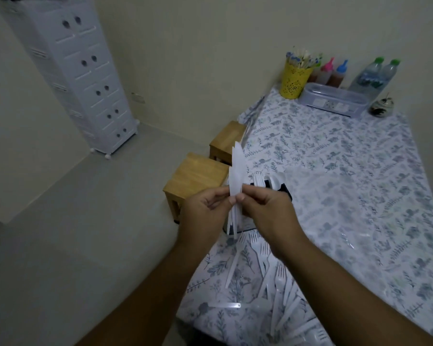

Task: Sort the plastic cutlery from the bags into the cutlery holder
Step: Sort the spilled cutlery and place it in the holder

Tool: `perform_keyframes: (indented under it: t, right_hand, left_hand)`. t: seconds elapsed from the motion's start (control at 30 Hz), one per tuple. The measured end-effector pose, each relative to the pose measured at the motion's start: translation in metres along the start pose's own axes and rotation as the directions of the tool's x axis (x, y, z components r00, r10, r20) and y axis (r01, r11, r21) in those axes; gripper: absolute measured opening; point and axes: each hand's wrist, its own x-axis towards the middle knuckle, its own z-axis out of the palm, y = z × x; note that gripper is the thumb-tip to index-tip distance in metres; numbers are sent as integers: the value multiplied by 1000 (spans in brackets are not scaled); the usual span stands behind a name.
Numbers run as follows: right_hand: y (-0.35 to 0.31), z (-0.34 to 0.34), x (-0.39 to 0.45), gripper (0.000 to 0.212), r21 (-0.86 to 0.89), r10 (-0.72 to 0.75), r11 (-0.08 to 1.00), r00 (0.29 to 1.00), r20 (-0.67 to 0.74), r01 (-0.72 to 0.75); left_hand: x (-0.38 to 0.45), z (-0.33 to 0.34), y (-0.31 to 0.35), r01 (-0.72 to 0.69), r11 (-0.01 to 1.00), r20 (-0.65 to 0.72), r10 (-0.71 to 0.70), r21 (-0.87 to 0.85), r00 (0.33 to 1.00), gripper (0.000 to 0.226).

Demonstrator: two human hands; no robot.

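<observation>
A bundle of white plastic knives (236, 168) stands upright, blades up, held between both hands above the table's left edge. My left hand (205, 211) pinches the bundle from the left and my right hand (265, 206) pinches it from the right. Just behind the hands a dark cutlery holder (284, 189) holds white forks and spoons; the hands mostly hide it. Loose white forks and knives (273, 268) lie scattered on the floral tablecloth (348, 183) near me.
Two wooden stools (198, 176) stand on the floor left of the table. At the far end are a yellow cup of sticks (294, 81), sauce bottles, a clear lidded box (333, 98), water bottles and a small bowl. A white drawer tower (85, 78) stands in the corner.
</observation>
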Motion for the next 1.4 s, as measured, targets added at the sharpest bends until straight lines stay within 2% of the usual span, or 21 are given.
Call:
perform_keyframes:
  t: [0.1, 0.3, 0.4, 0.57, 0.67, 0.73, 0.8, 0.87, 0.97, 1.03, 1.1, 1.2, 1.27, 1.33, 1.4]
  right_hand:
    - [-9, 1, 19, 24, -42, -35, 999, 998, -59, 33]
    - [-8, 7, 43, 14, -131, -57, 990, 995, -80, 46]
    - [2, 10, 46, 22, -137, -45, 990, 994, -96, 32]
    - [19, 5, 48, 19, -318, -34, 948, 998, -62, 13]
    - [28, 2, 51, 10, -526, -57, 850, 997, -53, 20]
    - [32, 1, 52, 7, -701, -109, 711, 994, -31, 56]
    - [33, 1, 51, 16, -834, -133, 542, 991, 33, 101]
    - [29, 0, 49, 27, -861, -134, 496, 990, 48, 109]
    - [29, -4, 44, 33, -848, -167, 519, 986, 22, 107]
    - [30, -10, 37, 32, -818, -203, 564, 979, -3, 114]
    - [31, -22, 24, 28, -744, -228, 659, 972, -58, 110]
    - [42, -43, -4, 15, -601, -177, 798, 970, -164, 44]
    - [60, -56, -24, 9, -512, -72, 857, 974, -214, -50]
    - [83, -65, -41, 7, -417, 64, 894, 966, -249, -166]
    - [104, -71, -56, 8, -327, 195, 904, 945, -262, -277]
  left_hand:
    - [22, -3, -1, 18, 998, 16, -17, -65, 1000, 30]
    - [53, -3, -17, -36, 999, 22, 37, -21, 999, 22]
    - [55, -3, -30, -51, 999, 36, 50, 10, 998, 19]
    - [53, -6, -54, -17, 1000, 105, 15, 17, 994, 12]
    - [49, -8, -67, -21, 993, 122, 7, 114, 993, 12]
    - [45, -9, -71, -52, 980, 116, 30, 190, 993, 12]
    - [42, -8, -72, -115, 962, 130, 85, 247, 988, 13]
    - [40, -8, -72, -181, 927, 142, 140, 329, 980, 12]
    - [39, -9, -74, -296, 811, 190, 230, 505, 954, 13]
    - [35, -11, -74, -296, 752, 180, 235, 588, 955, 25]
    - [28, -13, -74, -264, 751, 131, 233, 606, 963, 32]
    - [4, -14, -77, -260, 757, 102, 251, 600, 963, 24]
    - [-15, -8, -90, -196, 757, 129, 148, 624, 981, 19]
    - [-32, 2, -113, -39, 743, 142, -76, 668, 987, 19]
    - [-46, 15, -138, 81, 667, 139, -270, 740, 953, 23]
